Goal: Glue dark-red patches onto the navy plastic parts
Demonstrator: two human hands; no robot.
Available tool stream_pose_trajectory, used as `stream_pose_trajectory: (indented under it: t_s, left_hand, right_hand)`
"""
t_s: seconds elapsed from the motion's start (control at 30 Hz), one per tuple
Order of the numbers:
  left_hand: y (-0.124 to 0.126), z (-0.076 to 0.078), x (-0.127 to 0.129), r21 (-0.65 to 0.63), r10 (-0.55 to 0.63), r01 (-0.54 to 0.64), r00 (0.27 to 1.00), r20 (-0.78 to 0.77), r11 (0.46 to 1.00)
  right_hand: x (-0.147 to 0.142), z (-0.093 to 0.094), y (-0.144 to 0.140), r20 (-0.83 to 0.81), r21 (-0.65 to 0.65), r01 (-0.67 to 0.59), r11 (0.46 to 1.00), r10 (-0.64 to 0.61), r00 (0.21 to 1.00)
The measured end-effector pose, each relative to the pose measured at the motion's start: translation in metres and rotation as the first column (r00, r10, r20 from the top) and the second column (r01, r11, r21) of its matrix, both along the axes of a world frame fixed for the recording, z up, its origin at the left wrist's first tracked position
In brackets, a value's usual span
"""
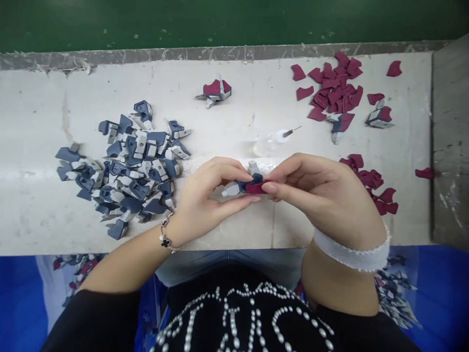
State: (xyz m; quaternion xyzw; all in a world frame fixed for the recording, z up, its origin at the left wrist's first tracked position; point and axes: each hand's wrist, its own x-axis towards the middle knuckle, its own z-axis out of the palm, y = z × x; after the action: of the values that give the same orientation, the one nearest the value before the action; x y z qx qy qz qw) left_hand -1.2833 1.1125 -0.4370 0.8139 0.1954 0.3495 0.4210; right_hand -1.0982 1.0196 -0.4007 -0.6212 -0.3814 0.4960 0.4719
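Nearest the camera, a black top with pearl beading fills the lower edge, cut off by the frame, and blue bins [432, 293] either side below the table hold more small parts, too dim to sort out. Above the near edge of the white table [36, 215], the left hand [205, 198], a bracelet at its wrist, pinches a small blue-and-grey part [240, 186] between thumb and fingers; the right hand [318, 190], a white band around its wrist, closes thumb and forefinger on a maroon piece [255, 187] pressed against that part. Fingers hide most of both, so how they join cannot be made out. Just beyond the hands lies a clear needle-tipped bottle [273, 142], faint against the white surface. To the left spreads a heap of blue-grey parts [128, 168]; right of the hands sits a smaller cluster of maroon pieces [372, 183]. Farther back, a larger maroon pile [335, 90] lies at right, with joined blue-and-maroon parts [216, 91] near the middle and beside the pile. A green surface [234, 19] runs behind.
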Motion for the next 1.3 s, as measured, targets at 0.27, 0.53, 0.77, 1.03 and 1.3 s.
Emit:
stream_pose_trajectory:
  t_s: [0.27, 0.53, 0.77, 1.03, 1.3]
  left_hand:
    - [0.002, 0.000, 0.000, 0.050, -0.049, 0.048, 0.999, 0.022, 0.998]
    - [0.003, 0.007, -0.001, 0.100, -0.091, 0.089, 0.996, 0.019, 0.991]
    - [0.001, 0.005, 0.000, 0.164, -0.070, 0.062, 0.997, 0.043, 0.985]
    - [0.000, 0.000, 0.000, 0.125, -0.011, -0.009, 0.988, 0.155, 0.992]
    - [-0.005, 0.012, -0.003, -0.237, -0.206, 0.164, 0.965, -0.162, 0.957]
  right_hand:
    - [0.002, 0.000, 0.004, -0.066, -0.032, -0.014, 0.999, 0.012, 0.998]
    - [0.007, -0.004, -0.001, -0.085, 0.047, -0.215, 0.975, 0.218, 0.972]
    - [-0.007, 0.005, -0.008, 0.227, 0.117, -0.222, 0.968, 0.191, 0.955]
    - [-0.027, 0.010, -0.018, 0.645, 0.214, -0.303, 0.929, 0.098, 0.757]
    - [-0.019, 0.011, -0.026, 0.928, 0.104, -0.508, 0.855, 0.101, 0.359]
